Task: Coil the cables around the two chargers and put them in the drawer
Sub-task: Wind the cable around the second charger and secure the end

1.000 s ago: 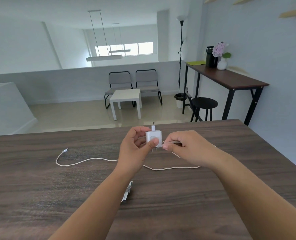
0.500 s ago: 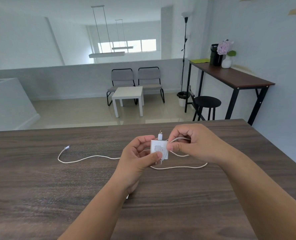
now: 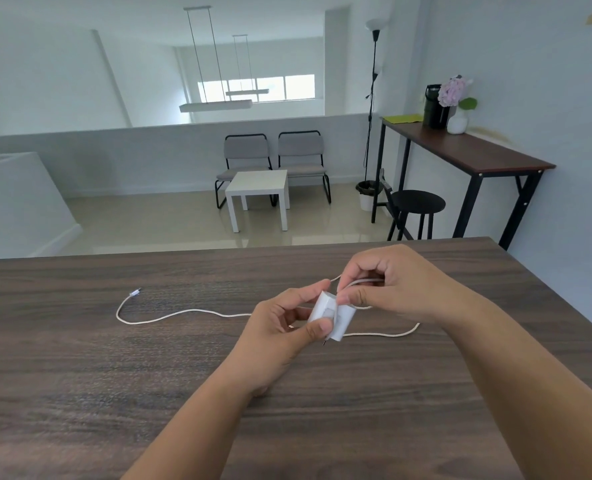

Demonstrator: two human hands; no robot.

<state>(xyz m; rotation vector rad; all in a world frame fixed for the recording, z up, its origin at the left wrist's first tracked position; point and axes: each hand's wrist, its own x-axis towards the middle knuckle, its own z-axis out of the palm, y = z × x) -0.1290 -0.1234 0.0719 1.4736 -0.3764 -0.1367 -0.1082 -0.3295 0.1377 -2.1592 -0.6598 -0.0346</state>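
A white charger (image 3: 336,318) is held just above the dark wooden table (image 3: 80,375), tilted with its plug pins pointing down toward me. My left hand (image 3: 280,327) grips it between thumb and fingers. My right hand (image 3: 388,282) pinches the white cable (image 3: 183,312) close to the charger and bends a loop over its top. The remaining cable trails left across the table to its connector (image 3: 134,292), and another loop lies to the right (image 3: 412,332). The second charger and the drawer are not visible.
Beyond the table's far edge lies a lower room with two grey chairs (image 3: 274,161), a small white table (image 3: 258,192), a black stool (image 3: 417,206) and a high side table (image 3: 467,150) at the right wall.
The charger has tipped over, its pins now pointing down instead of up. My right hand has lifted the cable up and over the charger's top. Both hands have drifted slightly right.
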